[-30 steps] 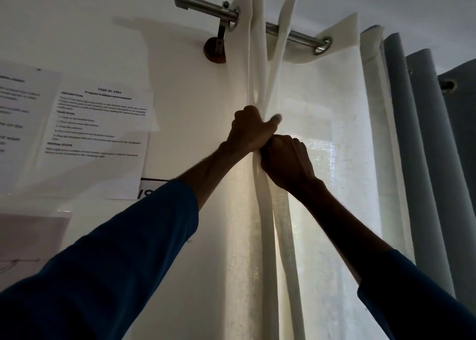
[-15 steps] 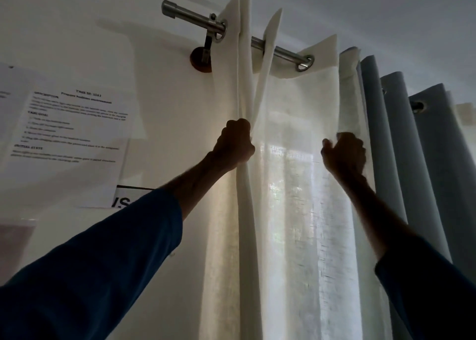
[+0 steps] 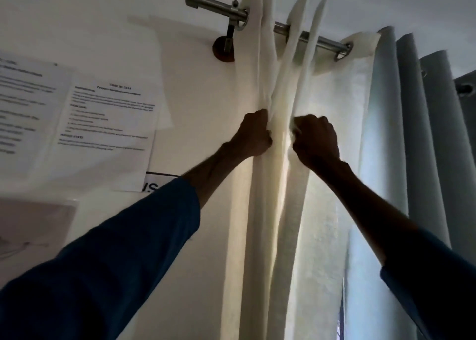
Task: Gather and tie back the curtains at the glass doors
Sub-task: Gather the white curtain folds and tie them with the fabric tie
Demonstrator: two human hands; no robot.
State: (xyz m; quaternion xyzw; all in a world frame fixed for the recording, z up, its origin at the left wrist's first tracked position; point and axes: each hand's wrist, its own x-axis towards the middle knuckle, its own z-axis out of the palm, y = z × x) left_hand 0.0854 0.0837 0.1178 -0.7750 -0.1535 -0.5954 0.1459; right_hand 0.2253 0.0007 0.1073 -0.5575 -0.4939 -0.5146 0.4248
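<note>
A cream sheer curtain [image 3: 291,205] hangs by metal eyelets from a steel rod [image 3: 213,4] near the ceiling. Its left folds are bunched together against the wall. My left hand [image 3: 253,136] grips the bunched folds at their left side, fingers closed around the cloth. Just to the right, my right hand [image 3: 315,140] is closed on another fold and holds it close to the bunch. A stretch of the sheer [image 3: 360,102] still hangs flat to the right. Both arms reach up in dark blue sleeves.
Grey blue heavy curtains [image 3: 417,133] hang in pleats on the right of the sheer. The rod's bracket [image 3: 224,48] is fixed to the white wall. Printed paper sheets [image 3: 108,118] are stuck on the wall at the left. Daylight shows through the fabric.
My right hand went out to the right, took a further fold of the sheer and has pulled it back left beside my left hand. More folds now stand bunched under the rod.
</note>
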